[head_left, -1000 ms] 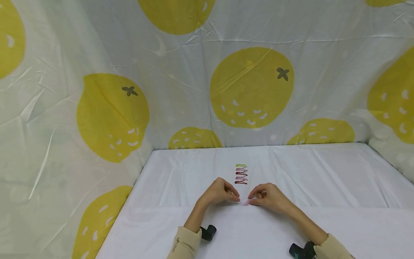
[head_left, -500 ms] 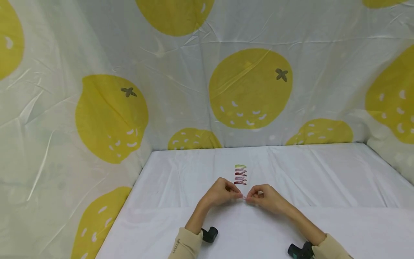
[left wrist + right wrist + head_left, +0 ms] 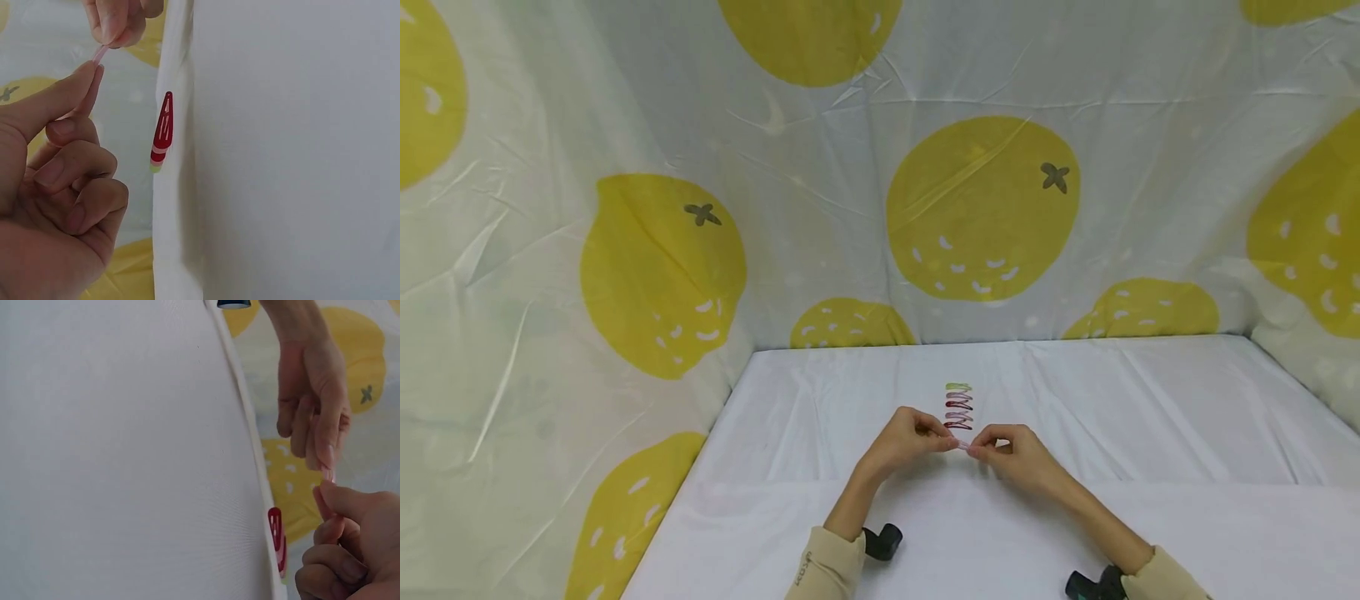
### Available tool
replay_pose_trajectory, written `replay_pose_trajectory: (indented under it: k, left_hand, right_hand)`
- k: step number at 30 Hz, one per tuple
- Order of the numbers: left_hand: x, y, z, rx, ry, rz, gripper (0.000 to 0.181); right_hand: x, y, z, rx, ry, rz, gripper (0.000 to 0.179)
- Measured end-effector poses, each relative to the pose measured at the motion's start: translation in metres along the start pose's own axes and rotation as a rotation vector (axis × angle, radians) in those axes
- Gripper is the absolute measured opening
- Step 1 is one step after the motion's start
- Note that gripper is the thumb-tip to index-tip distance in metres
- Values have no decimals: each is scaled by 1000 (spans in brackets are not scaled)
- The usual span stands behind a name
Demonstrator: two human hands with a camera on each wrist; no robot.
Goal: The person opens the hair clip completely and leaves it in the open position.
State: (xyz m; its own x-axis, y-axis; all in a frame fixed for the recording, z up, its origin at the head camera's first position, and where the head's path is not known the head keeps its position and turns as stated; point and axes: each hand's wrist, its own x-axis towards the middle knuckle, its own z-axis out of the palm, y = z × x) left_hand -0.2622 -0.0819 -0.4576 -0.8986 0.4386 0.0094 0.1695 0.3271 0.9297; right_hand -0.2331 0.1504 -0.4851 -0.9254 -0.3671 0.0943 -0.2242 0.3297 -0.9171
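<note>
Between my two hands is a small light-pink hair clip (image 3: 962, 445), mostly covered by fingertips. My left hand (image 3: 912, 440) pinches one end between thumb and forefinger, and my right hand (image 3: 1021, 457) pinches the other. In the left wrist view only a short strip of the pink clip (image 3: 99, 54) shows between the fingertips. Just beyond the hands, a column of several snap hair clips (image 3: 958, 405) lies on the white cloth, in green, pink and dark red. The nearest is a dark red clip (image 3: 165, 122), narrow at one end.
A white cloth (image 3: 1150, 417) with creases covers the table. Behind it and at the left hangs a pale curtain (image 3: 820, 192) printed with yellow lemons. A black wrist camera (image 3: 883, 542) sits at the left cuff, another black camera (image 3: 1096, 583) at the right.
A second ago only the right hand held the pink piece, low over the cloth. The left hand has come in and pinched its other end, and both have moved slightly toward the clip column.
</note>
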Motion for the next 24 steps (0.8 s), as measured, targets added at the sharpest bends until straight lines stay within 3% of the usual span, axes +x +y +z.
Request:
replay_pose_trajectory:
  k: [4, 13, 24]
  left_hand:
    - [-1, 0, -1, 24, 5, 23, 15]
    - [2, 2, 7, 77, 56, 104, 14]
    - [2, 4, 10, 152, 134, 104, 12]
  right_hand:
    - [0, -1, 2, 25, 75, 39, 22]
    - [-2, -5, 6, 7, 164, 13, 15]
    - [-1, -8, 7, -51, 262, 34, 9]
